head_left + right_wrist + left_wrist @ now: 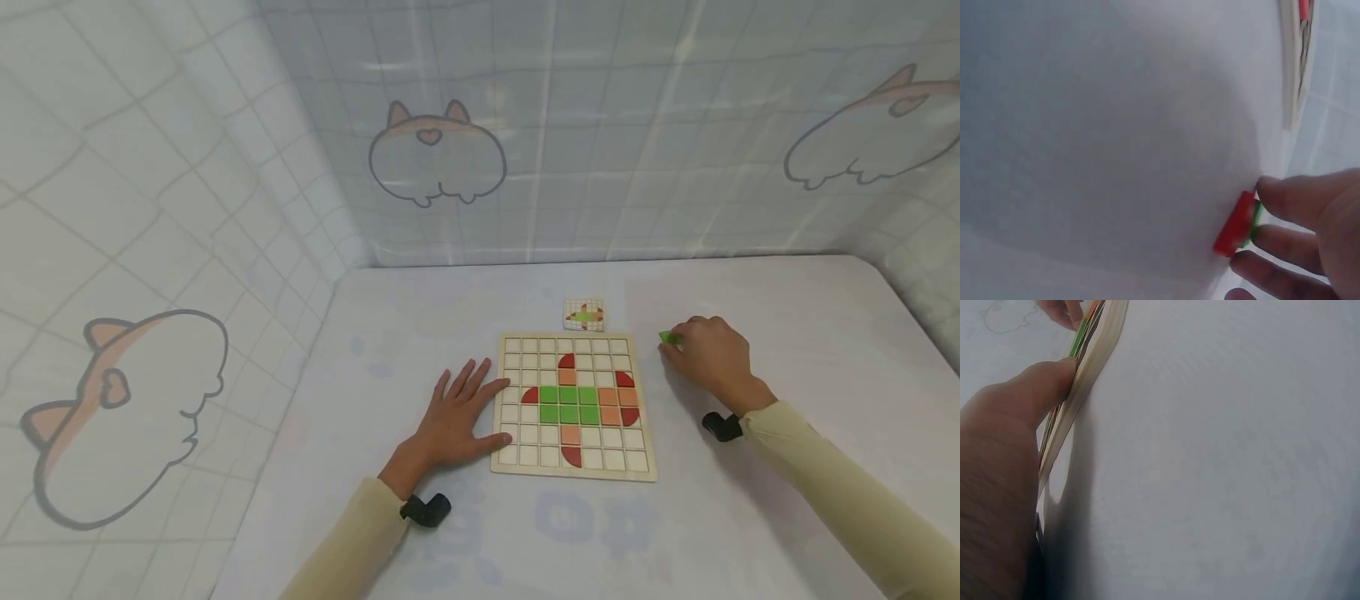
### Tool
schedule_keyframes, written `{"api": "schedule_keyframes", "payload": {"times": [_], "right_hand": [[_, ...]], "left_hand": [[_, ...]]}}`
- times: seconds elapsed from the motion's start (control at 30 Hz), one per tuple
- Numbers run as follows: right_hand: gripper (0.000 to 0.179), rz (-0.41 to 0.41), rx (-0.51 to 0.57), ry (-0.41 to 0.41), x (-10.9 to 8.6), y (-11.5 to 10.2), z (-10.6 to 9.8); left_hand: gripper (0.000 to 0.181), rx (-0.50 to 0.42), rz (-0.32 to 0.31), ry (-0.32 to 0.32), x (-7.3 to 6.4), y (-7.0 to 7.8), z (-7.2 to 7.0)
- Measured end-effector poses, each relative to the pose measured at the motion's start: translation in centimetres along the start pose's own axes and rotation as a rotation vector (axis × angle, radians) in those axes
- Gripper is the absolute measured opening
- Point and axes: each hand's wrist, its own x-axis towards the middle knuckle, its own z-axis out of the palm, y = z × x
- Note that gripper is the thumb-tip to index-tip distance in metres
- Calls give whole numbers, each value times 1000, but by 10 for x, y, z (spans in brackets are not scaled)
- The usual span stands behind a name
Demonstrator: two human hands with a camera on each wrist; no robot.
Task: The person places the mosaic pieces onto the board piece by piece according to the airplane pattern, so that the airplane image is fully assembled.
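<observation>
A wooden grid board [570, 475] lies on the white table. Green squares [568, 404] fill its middle, with orange squares [618, 406] to the right and red quarter-round pieces [572, 455] around them. My left hand [453, 417] is spread flat at the board's left side, its fingertips and thumb at the edge; the left wrist view shows the thumb [1054, 381] against the rim. Right of the board, my right hand [708, 354] pinches small pieces between thumb and fingers: a red piece [1233, 225] with a green piece [1252, 226] against it. The hand covers part of them.
A small pattern card [583, 315] with a coloured picture on a grid lies just beyond the board. White tile-patterned curtains [540, 208] with cartoon animals hang behind and beside the table. Each wrist wears a black camera [426, 510].
</observation>
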Motion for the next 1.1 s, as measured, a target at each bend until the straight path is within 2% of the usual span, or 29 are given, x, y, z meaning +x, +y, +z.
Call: {"api": "schedule_keyframes", "payload": {"times": [0.1, 0.2, 0.43, 0.67, 0.83, 1.1], "right_hand": [[28, 42, -2, -31, 3, -1, 1], [24, 44, 8, -35, 6, -3, 1], [21, -14, 13, -18, 9, -19, -5], [17, -105, 55, -7, 4, -51, -5], [16, -225, 96, 7, -1, -81, 0], [6, -525, 178, 64, -20, -128, 18]], "left_hand": [[84, -6, 4, 1, 0, 0, -1], [84, -7, -3, -10, 0, 0, -2], [85, 13, -20, -32, 3, 2, -4], [85, 9, -25, -35, 2, 2, -3], [85, 9, -17, -21, 2, 1, -1], [84, 8, -15, -17, 1, 2, -2]]}}
